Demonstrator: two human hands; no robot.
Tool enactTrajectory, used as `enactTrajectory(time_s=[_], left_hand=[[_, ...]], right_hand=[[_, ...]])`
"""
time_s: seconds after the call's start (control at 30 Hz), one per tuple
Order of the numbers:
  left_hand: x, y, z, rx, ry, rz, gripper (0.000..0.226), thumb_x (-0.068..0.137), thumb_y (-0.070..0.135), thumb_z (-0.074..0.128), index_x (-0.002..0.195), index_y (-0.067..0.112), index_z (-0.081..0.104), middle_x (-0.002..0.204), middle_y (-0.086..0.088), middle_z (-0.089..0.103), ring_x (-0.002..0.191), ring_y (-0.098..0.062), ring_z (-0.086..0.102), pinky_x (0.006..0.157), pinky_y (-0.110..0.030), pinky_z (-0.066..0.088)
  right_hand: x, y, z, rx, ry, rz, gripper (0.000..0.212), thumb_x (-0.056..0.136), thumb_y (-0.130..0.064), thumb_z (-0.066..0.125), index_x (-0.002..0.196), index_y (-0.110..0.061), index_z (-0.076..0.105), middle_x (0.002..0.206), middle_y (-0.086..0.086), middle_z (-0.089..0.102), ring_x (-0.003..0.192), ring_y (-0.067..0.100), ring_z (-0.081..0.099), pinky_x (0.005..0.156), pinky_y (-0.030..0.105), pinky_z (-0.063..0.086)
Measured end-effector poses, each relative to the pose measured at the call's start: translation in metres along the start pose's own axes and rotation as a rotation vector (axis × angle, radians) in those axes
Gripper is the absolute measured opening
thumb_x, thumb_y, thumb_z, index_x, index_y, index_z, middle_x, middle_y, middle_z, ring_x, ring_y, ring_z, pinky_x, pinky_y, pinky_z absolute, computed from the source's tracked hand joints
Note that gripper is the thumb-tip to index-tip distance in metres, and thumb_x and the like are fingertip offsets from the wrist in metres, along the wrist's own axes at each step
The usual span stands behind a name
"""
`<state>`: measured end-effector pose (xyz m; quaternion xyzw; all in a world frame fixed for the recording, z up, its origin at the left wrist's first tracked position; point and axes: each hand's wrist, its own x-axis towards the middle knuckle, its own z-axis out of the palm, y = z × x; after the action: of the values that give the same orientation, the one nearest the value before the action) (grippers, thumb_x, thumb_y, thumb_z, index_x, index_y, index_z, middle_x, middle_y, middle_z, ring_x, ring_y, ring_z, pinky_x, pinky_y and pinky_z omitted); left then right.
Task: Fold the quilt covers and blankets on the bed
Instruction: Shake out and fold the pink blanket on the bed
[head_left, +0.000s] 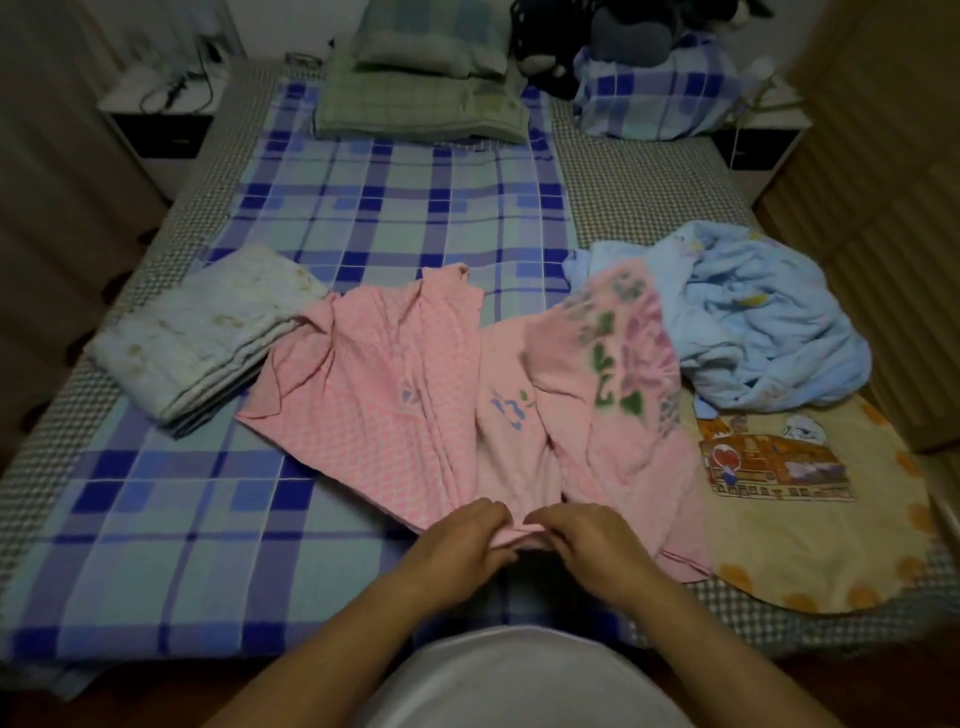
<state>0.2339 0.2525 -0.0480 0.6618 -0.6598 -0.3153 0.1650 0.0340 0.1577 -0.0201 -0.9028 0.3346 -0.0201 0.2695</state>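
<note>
Left hand (464, 538) and right hand (582, 540), fingers curled, side by side, both pinching the near edge of the crumpled pink patterned cotton blanket (415, 395). Blanket lies mid-bed on the blue plaid sheet (171, 519), long axis left-right, fanning away from the hands. Folded pale stack (197, 338) touches its left end, rumpled light-blue quilt cover (753, 332) its right.

Both forearms reach forward and converge. The left hand (465, 535) and right hand (587, 538) sit close together, nearly touching, palms down, fingers curled and pinching at the knuckle-to-knuckle gap between them.
</note>
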Motion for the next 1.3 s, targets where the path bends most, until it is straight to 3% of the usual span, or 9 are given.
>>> enactTrajectory(time_s=[0.2,0.3,0.4,0.6,0.73,0.83,0.9,1.13,1.3], left_hand=[[0.033,-0.031,-0.028,0.005,0.025,-0.044,0.026,0.075,0.024,0.059,0.100,0.019,0.056,0.101,-0.005,0.061,0.094,-0.028,0.061,0.074,-0.032,0.045],[0.042,-0.033,-0.048,-0.035,0.077,-0.035,0.038,0.074,0.016,0.065,0.111,0.020,0.056,0.106,-0.003,0.062,0.095,-0.021,0.060,0.075,-0.029,0.043],[0.033,-0.031,-0.060,-0.075,0.044,-0.008,0.053,0.077,0.027,0.072,0.119,0.037,0.042,0.111,0.005,0.058,0.094,-0.013,0.058,0.078,-0.028,0.045],[-0.012,-0.007,-0.060,-0.093,0.172,0.254,0.042,0.090,0.027,0.062,0.125,0.037,0.041,0.121,0.010,0.047,0.105,-0.005,0.053,0.089,-0.022,0.045],[-0.022,-0.018,-0.051,-0.115,0.256,0.170,0.042,0.089,0.021,0.066,0.123,0.033,0.044,0.122,0.011,0.038,0.098,-0.009,0.053,0.083,-0.030,0.049],[-0.025,-0.034,-0.041,-0.060,0.207,0.057,0.024,0.087,0.040,0.060,0.109,0.030,0.056,0.122,0.014,0.033,0.093,-0.012,0.055,0.082,-0.035,0.052],[-0.027,-0.039,-0.035,-0.005,0.161,0.005,0.034,0.085,0.053,0.054,0.103,0.026,0.064,0.123,0.013,0.033,0.096,-0.014,0.055,0.084,-0.033,0.051],[-0.052,-0.004,-0.031,0.149,0.310,0.154,0.028,0.090,0.044,0.062,0.072,0.022,0.061,0.118,-0.007,0.047,0.104,-0.024,0.053,0.068,-0.028,0.051],[-0.054,0.009,-0.029,0.135,0.398,0.158,0.025,0.089,0.038,0.068,0.071,0.021,0.067,0.119,-0.009,0.050,0.108,-0.021,0.051,0.064,-0.026,0.050]], right_hand=[[-0.006,0.012,-0.090,-0.044,0.475,0.227,0.032,0.081,-0.020,0.059,0.106,-0.029,0.075,0.098,0.001,0.076,0.086,0.026,0.069,0.073,0.031,0.052],[0.000,0.025,-0.137,-0.051,0.741,0.399,0.036,0.080,-0.023,0.051,0.107,-0.023,0.075,0.093,0.015,0.074,0.084,0.035,0.068,0.067,0.033,0.045],[0.014,0.040,-0.174,0.038,0.934,0.542,0.028,0.091,-0.020,0.052,0.110,-0.018,0.073,0.101,0.016,0.074,0.097,0.034,0.066,0.080,0.036,0.047],[0.043,0.066,-0.195,0.003,0.836,0.621,0.026,0.094,-0.022,0.055,0.112,-0.020,0.073,0.109,0.008,0.074,0.108,0.031,0.063,0.089,0.036,0.047],[0.057,0.061,-0.187,0.057,0.774,0.632,0.024,0.094,-0.021,0.056,0.109,-0.019,0.074,0.108,0.008,0.074,0.107,0.030,0.064,0.088,0.034,0.047],[0.065,0.052,-0.181,0.066,0.735,0.601,0.022,0.094,-0.022,0.058,0.107,-0.019,0.075,0.107,0.006,0.074,0.106,0.028,0.064,0.088,0.033,0.047],[0.068,0.048,-0.179,0.062,0.724,0.594,0.022,0.094,-0.023,0.058,0.107,-0.020,0.075,0.107,0.005,0.074,0.106,0.027,0.064,0.088,0.033,0.047],[0.075,0.044,-0.183,0.053,0.761,0.677,0.025,0.093,-0.025,0.055,0.108,-0.020,0.075,0.110,0.006,0.073,0.106,0.030,0.063,0.085,0.032,0.047],[0.089,0.032,-0.185,0.144,0.750,0.627,0.023,0.093,-0.025,0.056,0.104,-0.019,0.076,0.100,0.004,0.075,0.099,0.024,0.065,0.074,0.024,0.040]])
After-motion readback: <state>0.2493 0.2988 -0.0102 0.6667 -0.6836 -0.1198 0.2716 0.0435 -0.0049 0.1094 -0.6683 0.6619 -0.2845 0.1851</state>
